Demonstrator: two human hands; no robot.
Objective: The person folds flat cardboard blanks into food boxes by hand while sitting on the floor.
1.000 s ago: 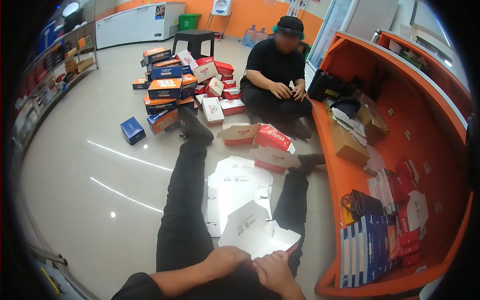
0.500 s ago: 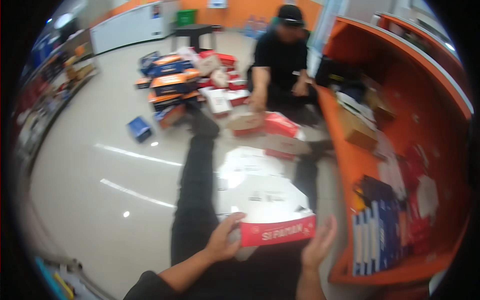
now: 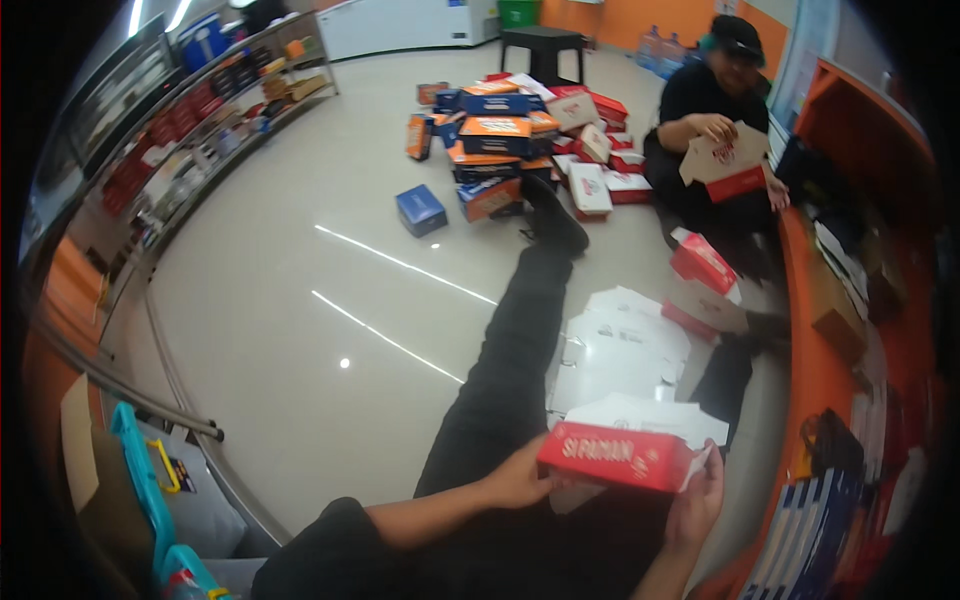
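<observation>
A partly folded red and white carton [image 3: 612, 458] is held above my lap, its red side facing up. My left hand [image 3: 518, 478] grips the carton's left end, fingers closed. On the opposite end, my right hand [image 3: 697, 500] has its fingers and thumb on a white end flap. The carton's far white panel still stands out flat, with loose tabs. Beyond it, flat white carton sheets [image 3: 622, 352] lie on the floor between my outstretched legs.
Folded blue and orange boxes [image 3: 495, 135] and red and white boxes [image 3: 590, 190] are piled beyond my left foot. A person [image 3: 712, 130] sits at far right, holding an open carton [image 3: 728, 160]. An orange shelf unit [image 3: 800, 300] stands at right; a turquoise-framed item [image 3: 145, 490] is at lower left.
My view has swung left. My right hand has come onto the carton's end flap, and the red side has tilted upward. The other person has lifted a carton off the floor.
</observation>
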